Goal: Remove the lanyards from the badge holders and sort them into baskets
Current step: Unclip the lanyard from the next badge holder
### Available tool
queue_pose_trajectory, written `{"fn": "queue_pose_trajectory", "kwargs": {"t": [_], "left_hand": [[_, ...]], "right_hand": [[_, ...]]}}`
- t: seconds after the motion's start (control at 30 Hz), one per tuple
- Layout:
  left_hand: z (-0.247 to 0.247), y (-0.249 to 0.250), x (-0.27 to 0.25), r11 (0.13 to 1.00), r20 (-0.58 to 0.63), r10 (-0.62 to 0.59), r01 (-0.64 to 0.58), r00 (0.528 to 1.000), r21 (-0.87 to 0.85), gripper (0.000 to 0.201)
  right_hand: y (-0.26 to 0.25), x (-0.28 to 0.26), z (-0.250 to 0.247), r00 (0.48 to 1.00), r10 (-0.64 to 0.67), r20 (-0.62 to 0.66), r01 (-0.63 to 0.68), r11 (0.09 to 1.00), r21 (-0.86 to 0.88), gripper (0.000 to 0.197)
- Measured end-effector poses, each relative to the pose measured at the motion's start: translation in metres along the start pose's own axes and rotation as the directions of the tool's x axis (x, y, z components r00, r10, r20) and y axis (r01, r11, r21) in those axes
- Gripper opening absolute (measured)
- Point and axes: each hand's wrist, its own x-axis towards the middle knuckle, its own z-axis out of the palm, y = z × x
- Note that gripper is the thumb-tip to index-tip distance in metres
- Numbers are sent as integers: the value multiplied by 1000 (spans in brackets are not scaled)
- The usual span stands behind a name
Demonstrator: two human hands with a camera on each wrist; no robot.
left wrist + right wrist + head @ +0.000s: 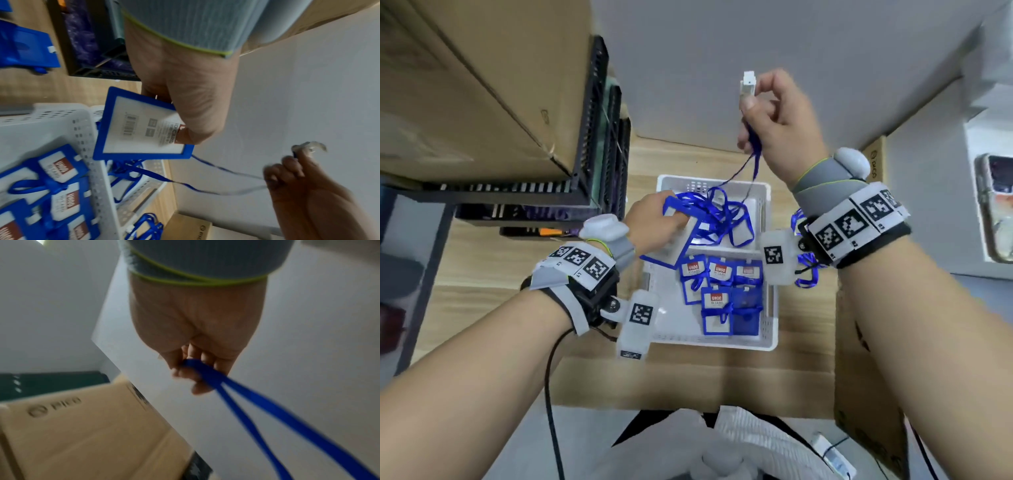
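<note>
My wooden table (599, 373) fills the middle of the head view. Two white baskets (768, 337) sit on it at centre, touching end to end. Black crates (599, 137) stand on it at upper left. A cardboard box (866, 394) rests along its right edge, at lower right.
</note>
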Motion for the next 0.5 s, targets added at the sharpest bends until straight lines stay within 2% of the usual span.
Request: {"fn": "queue_pose_trajectory", "kwargs": {"t": [0.07, 0.13, 0.23, 0.3, 0.37, 0.5], "left_hand": [[-11, 6, -7, 997, 19, 74, -75, 997, 21, 14], [-18, 7, -7, 992, 66, 126, -125, 990, -21, 19], [-30, 15, -12, 984, 82, 178, -176, 981, -36, 11], [-35, 23, -19, 976, 102, 219, -216, 970, -41, 7], [-40, 27, -25, 964, 111, 263, -257, 959, -64, 2], [-49, 33, -33, 959, 174, 278, -264, 945, -101, 17]], "right_hand": [[-28, -2, -7, 996, -68, -55, 62, 992, -110, 14], [-42, -3, -14, 996, -76, -37, 64, 965, -255, 12], [-54, -16, -15, 996, 35, 85, 10, 878, -479, 20], [-52, -27, -13, 987, 116, 111, -27, 802, -597, 27], [-50, -39, -7, 981, 161, 110, -54, 767, -639, 28], [-48, -53, 3, 963, 227, 143, -87, 769, -634, 21]]}}
